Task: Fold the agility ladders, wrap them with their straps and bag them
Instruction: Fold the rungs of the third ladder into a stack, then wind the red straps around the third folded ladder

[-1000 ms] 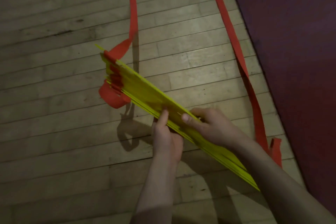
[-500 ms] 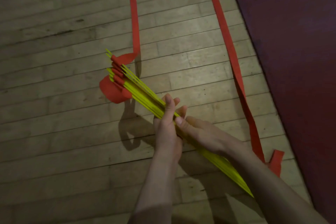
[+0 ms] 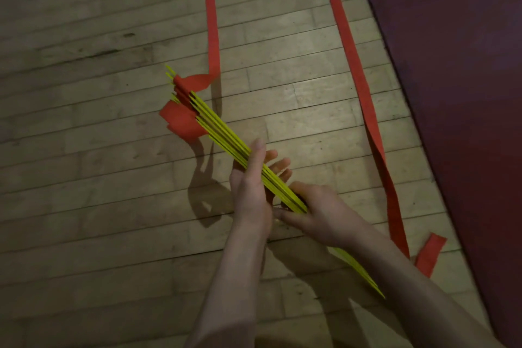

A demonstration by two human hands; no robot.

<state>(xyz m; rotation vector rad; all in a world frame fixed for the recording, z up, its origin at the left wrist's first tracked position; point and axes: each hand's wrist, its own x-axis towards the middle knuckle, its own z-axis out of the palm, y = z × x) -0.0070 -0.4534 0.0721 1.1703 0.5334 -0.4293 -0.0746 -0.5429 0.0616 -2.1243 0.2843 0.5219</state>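
**Rungs gathered; straps unwrapped, no bag in view**

Yellow rung stack [image 3: 226,135] held edge-up above the wooden floor [image 3: 84,150]. Left hand [image 3: 251,195] grips it, thumb across the top; right hand [image 3: 322,212] clasps it just behind. Red straps [image 3: 358,76] trail loose over the floor beside the maroon mat [image 3: 452,65]. Judged: folding nearly complete; wrapping and bagging remain.

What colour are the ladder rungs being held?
The rungs are bright yellow, clearest in the head view.
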